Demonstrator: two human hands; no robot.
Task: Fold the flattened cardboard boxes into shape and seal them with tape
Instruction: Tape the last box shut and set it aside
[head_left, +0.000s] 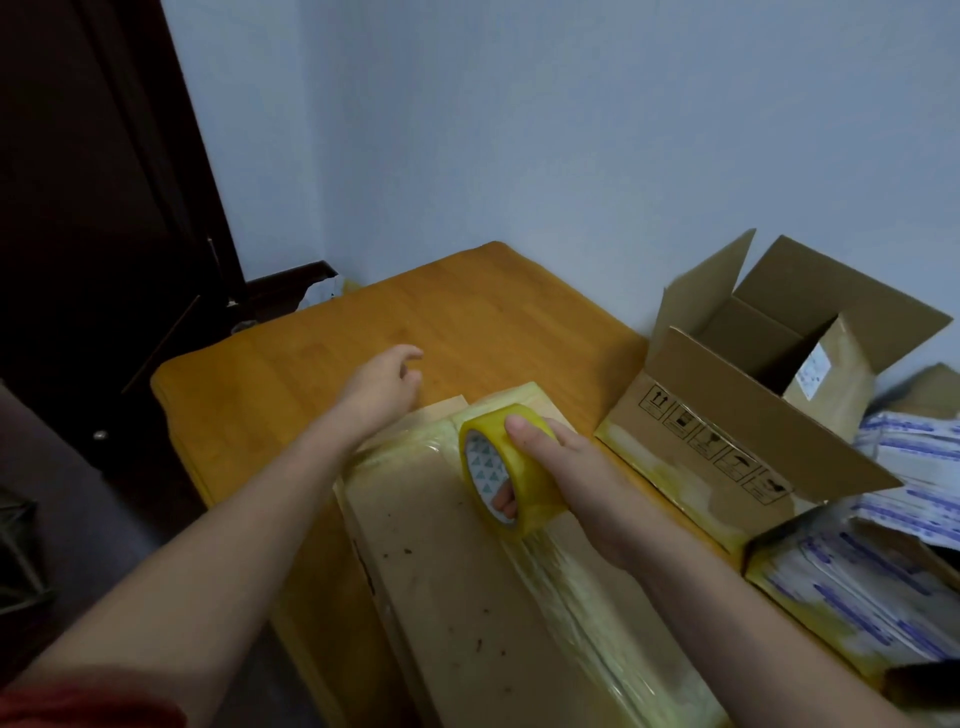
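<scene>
Nearly sealed, it seems: the right grip (566, 467) clasps the tape roll (522, 486) on the box (441, 571) beneath it, tape laid behind (a short stretch left ahead); the left grip (382, 387), loose and empty, lies beyond.

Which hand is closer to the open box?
Right. The right hand, gripping the tape roll, is just left of the open box; the left hand is farther left.

Fingers of your right hand (592, 478) mostly vanish inside the tape roll (530, 486) — taped box (452, 597) cut off at bottom edge, symbols on open box (727, 410) unreadably small.
</scene>
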